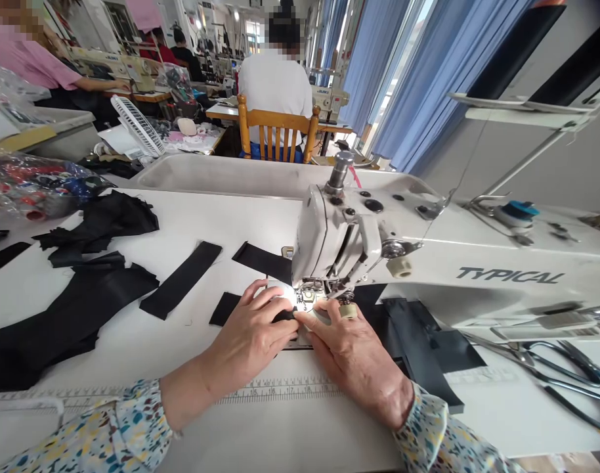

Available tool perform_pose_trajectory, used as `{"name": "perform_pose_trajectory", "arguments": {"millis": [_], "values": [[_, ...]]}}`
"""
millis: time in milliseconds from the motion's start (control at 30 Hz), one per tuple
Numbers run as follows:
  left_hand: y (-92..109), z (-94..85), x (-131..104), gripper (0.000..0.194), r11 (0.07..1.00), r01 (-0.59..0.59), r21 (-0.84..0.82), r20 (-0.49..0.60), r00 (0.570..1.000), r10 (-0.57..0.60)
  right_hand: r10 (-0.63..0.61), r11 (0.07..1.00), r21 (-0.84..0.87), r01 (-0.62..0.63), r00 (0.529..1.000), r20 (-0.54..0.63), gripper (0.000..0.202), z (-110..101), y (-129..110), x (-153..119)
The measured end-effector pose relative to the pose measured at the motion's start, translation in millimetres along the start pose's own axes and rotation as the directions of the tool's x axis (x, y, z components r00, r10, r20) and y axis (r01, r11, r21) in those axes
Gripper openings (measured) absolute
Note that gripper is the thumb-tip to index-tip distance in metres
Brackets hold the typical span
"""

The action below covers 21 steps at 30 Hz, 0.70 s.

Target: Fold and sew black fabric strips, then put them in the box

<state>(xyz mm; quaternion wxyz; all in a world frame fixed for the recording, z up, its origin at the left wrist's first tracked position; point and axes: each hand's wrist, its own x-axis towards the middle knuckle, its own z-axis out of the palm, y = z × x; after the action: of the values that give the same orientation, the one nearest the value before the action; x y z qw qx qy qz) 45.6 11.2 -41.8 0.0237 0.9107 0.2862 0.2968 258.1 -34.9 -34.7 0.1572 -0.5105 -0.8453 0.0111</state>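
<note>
My left hand (255, 330) rests at the sewing machine's needle plate, fingers bent and pressed together over a small black fabric strip (225, 307). Part of the strip shows beyond my knuckles. From the other side, my right hand (354, 351) meets it, its thumb and index finger closed at the strip's edge by the presser foot (307, 297). My fingers cover most of the edge they hold. The white sewing machine (339, 230) stands directly above my hands, its lamp lighting the needle area.
Other black strips (180, 279) and larger black fabric pieces (68, 315) lie on the left. More black pieces (418, 341) sit under the machine arm. Scissors (566, 374) lie at right, and a printed ruler (275, 389) runs along the front. A person in white (275, 85) sits ahead.
</note>
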Motion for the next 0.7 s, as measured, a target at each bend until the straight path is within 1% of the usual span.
{"name": "perform_pose_trajectory", "arguments": {"millis": [167, 300, 600, 700], "values": [[0.3, -1.7, -2.4, 0.020, 0.996, -0.043, 0.081, 0.036, 0.999, 0.040, 0.026, 0.999, 0.041, -0.028, 0.999, 0.029, 0.039, -0.9, -0.5, 0.5], [-0.2, -3.1, -3.0, 0.021, 0.993, -0.066, 0.102, 0.053, 0.997, 0.061, 0.037, 0.997, 0.064, -0.041, 0.998, 0.054, 0.040, -2.4, -0.3, 0.2], [-0.1, -4.6, -0.3, 0.025, 0.996, -0.048, 0.075, 0.073, 0.996, 0.043, 0.001, 1.000, 0.031, -0.001, 1.000, 0.014, 0.037, -1.9, 0.7, -1.3], [-1.6, -5.6, 0.6, 0.027, 0.999, -0.028, 0.026, 0.096, 0.995, 0.025, 0.014, 0.995, 0.094, -0.017, 0.999, 0.035, 0.035, -3.6, 2.9, -0.5]]}}
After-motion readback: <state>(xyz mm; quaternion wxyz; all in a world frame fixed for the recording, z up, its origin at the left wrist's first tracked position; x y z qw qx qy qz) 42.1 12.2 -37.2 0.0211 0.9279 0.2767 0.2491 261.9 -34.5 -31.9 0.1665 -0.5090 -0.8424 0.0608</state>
